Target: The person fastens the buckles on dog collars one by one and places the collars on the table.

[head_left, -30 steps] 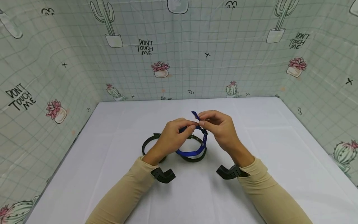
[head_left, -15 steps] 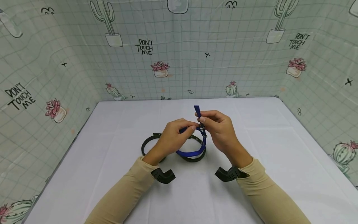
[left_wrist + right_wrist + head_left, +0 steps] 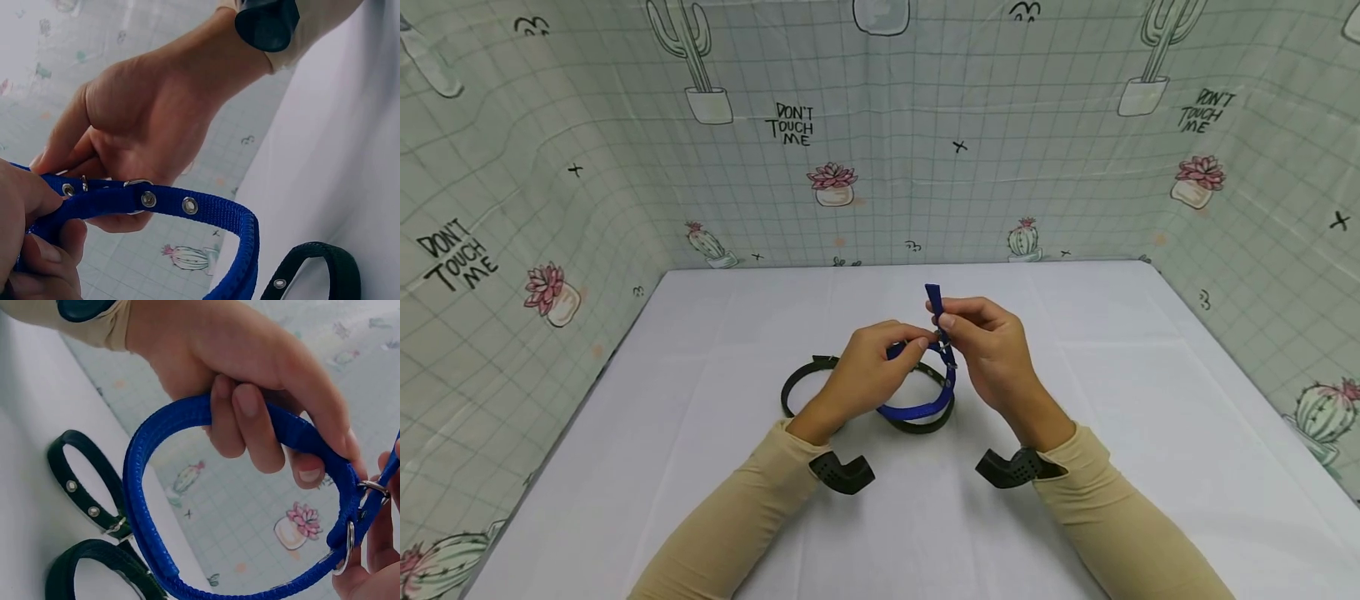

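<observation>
Both hands hold a blue pet collar (image 3: 913, 412) above the white table. My left hand (image 3: 871, 367) grips its band close to the buckle (image 3: 375, 489), with the fingers curled round the webbing. The collar's free strap end (image 3: 933, 295) points upward, pinched between thumb and fingers of my right hand (image 3: 994, 350). A metal D-ring (image 3: 349, 549) sits beside the buckle, and the band carries metal eyelets (image 3: 190, 205). Fingers partly hide the strap near the buckle in the head view.
A dark green collar loop (image 3: 787, 390) lies left of the hands. Another dark loop (image 3: 919, 428) lies under the blue collar. Both are on the white-covered table (image 3: 715, 325), with a patterned cloth wall (image 3: 910, 183) behind.
The blue strap end has risen and now stands straighter, where it leaned left a second ago. My right hand still pinches it. The left hand has barely moved.
</observation>
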A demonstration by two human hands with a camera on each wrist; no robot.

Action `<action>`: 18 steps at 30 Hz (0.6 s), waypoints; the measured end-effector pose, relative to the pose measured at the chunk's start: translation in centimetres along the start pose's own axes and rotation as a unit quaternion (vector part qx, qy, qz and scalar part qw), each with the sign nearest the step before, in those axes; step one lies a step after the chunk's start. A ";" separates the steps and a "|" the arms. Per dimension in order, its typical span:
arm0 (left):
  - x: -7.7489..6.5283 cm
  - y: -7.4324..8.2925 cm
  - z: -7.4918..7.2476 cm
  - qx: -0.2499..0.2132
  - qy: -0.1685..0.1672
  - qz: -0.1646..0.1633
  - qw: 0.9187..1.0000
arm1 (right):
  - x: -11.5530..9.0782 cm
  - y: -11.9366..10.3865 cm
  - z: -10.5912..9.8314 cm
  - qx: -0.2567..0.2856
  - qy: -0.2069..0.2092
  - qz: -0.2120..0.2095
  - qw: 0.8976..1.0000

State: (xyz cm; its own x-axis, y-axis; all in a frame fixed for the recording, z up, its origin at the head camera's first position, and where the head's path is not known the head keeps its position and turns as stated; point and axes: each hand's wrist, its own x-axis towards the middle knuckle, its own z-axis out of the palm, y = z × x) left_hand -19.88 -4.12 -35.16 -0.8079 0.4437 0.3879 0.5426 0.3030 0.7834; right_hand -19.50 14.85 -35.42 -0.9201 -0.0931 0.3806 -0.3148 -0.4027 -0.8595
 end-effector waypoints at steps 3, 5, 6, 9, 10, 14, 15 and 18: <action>0.0 0.0 0.1 0.003 -0.001 -0.011 1.000 | -0.2 0.1 -0.2 -0.009 -0.014 -0.018 1.000; 0.1 0.0 0.1 -0.005 -0.001 -0.019 1.000 | -0.2 0.2 -0.3 -0.024 -0.028 -0.027 0.999; 0.1 -0.1 0.1 -0.013 -0.002 -0.023 1.000 | -0.2 0.2 -0.4 -0.032 -0.037 -0.031 0.998; 0.2 -0.3 0.0 -0.051 -0.007 -0.036 0.998 | -0.2 0.3 -0.7 -0.054 -0.065 -0.037 0.996; 0.2 -0.4 -0.1 -0.067 -0.006 -0.043 0.997 | -0.2 0.4 -0.8 -0.059 -0.076 -0.039 0.995; 0.2 -0.6 -0.4 -0.145 -0.004 -0.079 0.986 | -0.1 0.4 -1.1 -0.067 -0.110 -0.040 0.991; 0.2 -0.6 -0.5 -0.163 -0.003 -0.088 0.983 | -0.1 0.4 -1.2 -0.073 -0.115 -0.039 0.990; 0.2 -0.4 -0.8 -0.198 -0.002 -0.103 0.975 | -0.1 0.4 -1.3 -0.110 -0.125 -0.037 0.985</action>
State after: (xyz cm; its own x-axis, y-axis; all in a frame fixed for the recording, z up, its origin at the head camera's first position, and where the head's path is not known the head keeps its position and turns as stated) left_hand -20.47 -4.86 -35.04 -0.8885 0.4123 0.2015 0.2371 0.0365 0.9708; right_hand -19.87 15.89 -36.21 -0.8156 -0.3035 0.4926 -0.4466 -0.2112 -0.8695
